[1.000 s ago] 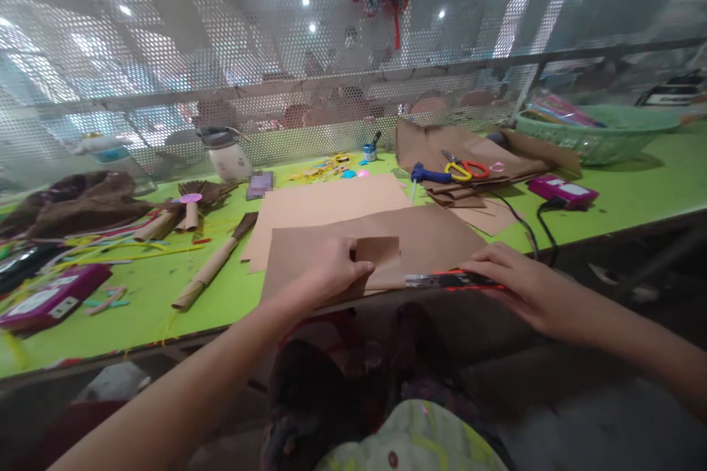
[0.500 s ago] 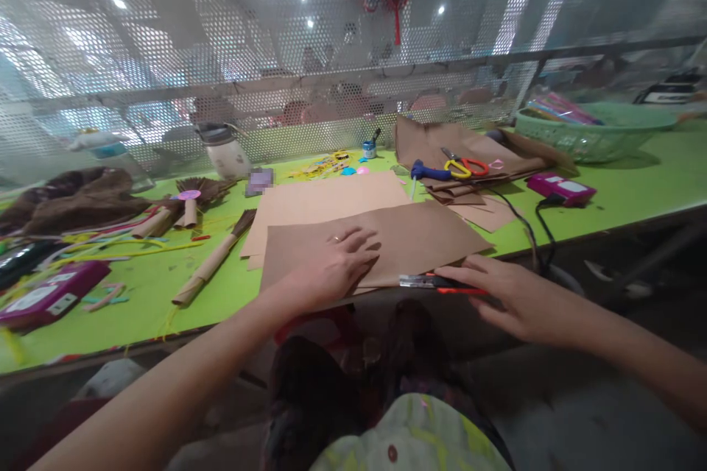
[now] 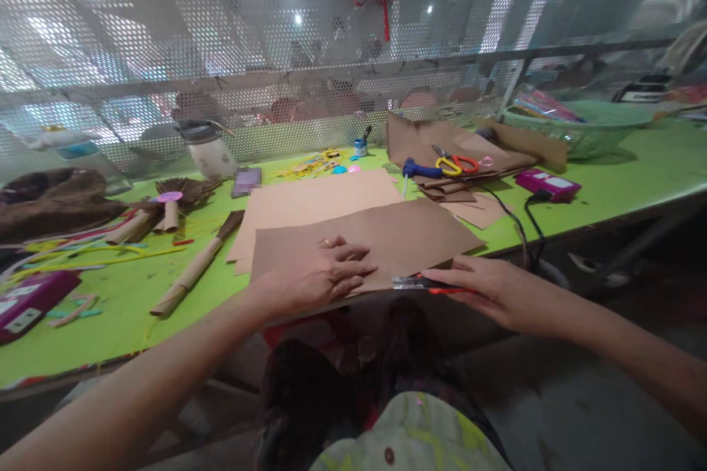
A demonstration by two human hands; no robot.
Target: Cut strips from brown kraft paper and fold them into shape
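Note:
My left hand (image 3: 325,272) lies flat on a folded brown paper sheet (image 3: 409,234), its fingers stretched to the right and slightly apart. The sheet reaches the table's front edge, over part of a lighter tan paper sheet (image 3: 314,195). In my right hand (image 3: 491,291) is a utility knife (image 3: 412,282) with orange and dark handle parts. Its silver end points left along the front edge of the brown paper. My right fingers are wrapped around the handle and partly hide it.
On the green table (image 3: 204,302), a paper roll with a fringed end (image 3: 193,272) lies left of the sheets. Scissors (image 3: 450,165) and a blue glue gun (image 3: 423,169) rest near crumpled brown paper (image 3: 431,136). A green basket (image 3: 596,129) stands at right. Purple boxes (image 3: 546,184) lie on both sides.
The view has shifted slightly, so the table things appear further left. My left hand has flattened more on the paper. My right hand still holds the knife at the front edge.

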